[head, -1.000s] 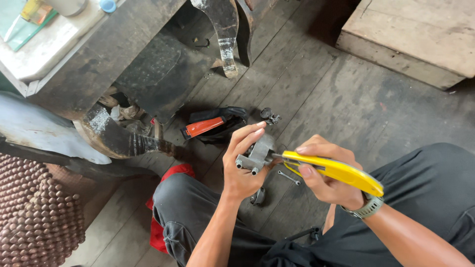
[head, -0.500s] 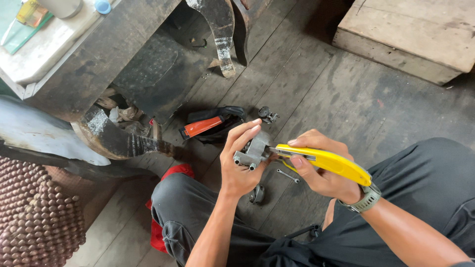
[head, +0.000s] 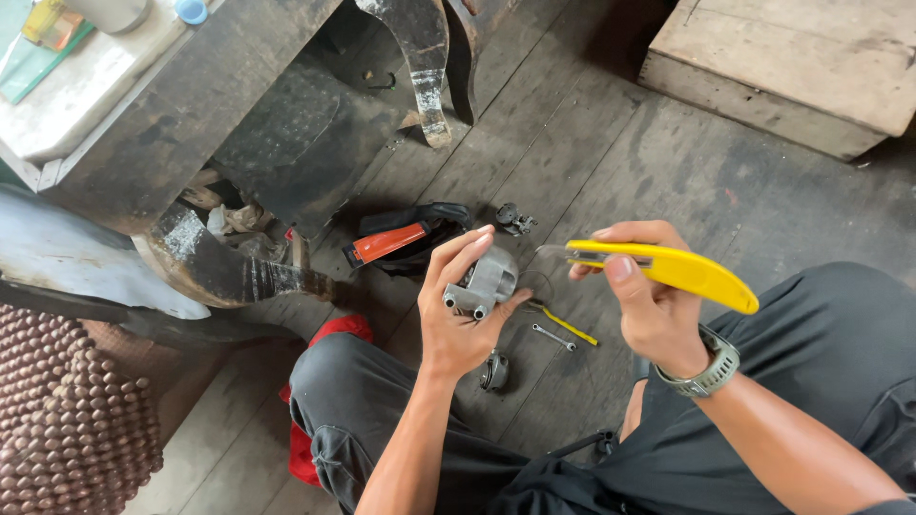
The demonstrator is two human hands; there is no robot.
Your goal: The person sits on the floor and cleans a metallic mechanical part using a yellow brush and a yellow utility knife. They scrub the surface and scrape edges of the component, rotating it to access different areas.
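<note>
Gripping the grey metal part (head: pixel 485 278) over the floor (head: pixel 611 172), the left hand (head: pixel 458 310) waits while the right hand (head: pixel 654 305) holds the yellow knife (head: pixel 668 267) just beside it, blade off, so cutting looks unfinished.

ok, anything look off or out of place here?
Mostly clutter. Small parts lie loose on the floor by the knees: a small spanner, a round metal part and a dark fitting. The right hand holds the yellow knife blade out, pointed toward the left hand and its grey metal part. No spill shows.
</note>
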